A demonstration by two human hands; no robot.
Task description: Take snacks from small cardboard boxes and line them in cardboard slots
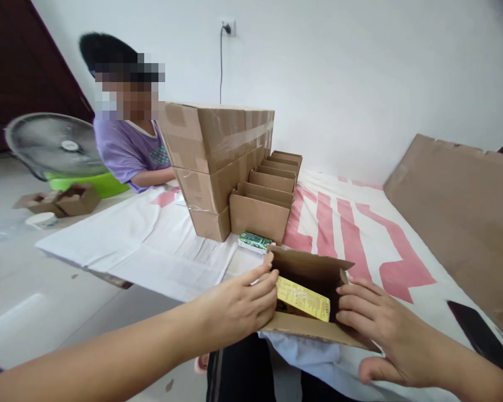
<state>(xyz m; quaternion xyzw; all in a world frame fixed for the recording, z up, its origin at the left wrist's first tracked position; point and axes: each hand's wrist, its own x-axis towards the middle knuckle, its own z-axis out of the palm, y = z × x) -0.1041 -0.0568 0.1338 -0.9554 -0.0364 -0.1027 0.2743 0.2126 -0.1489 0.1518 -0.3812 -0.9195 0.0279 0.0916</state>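
Observation:
An open cardboard box (314,329) rests at the table's near edge, in front of me, with its flaps standing up. Inside it lies a yellow printed packet (304,298), slightly slanted. My left hand (245,298) is closed over the left side of the box, fingers bent round its flap. On the opposite side, my right hand (385,321) touches the right flap with its fingertips; its fingers are stretched out and the thumb stands apart. Just beyond the box lies a small green and white carton (255,242).
Taped cartons (224,139) are stacked beyond, beside a row of open boxes (260,215). A large cardboard sheet (456,223) leans at right, near a dark flat phone-like object (482,335). A person in purple (126,151) sits behind the stack, near a fan (62,145).

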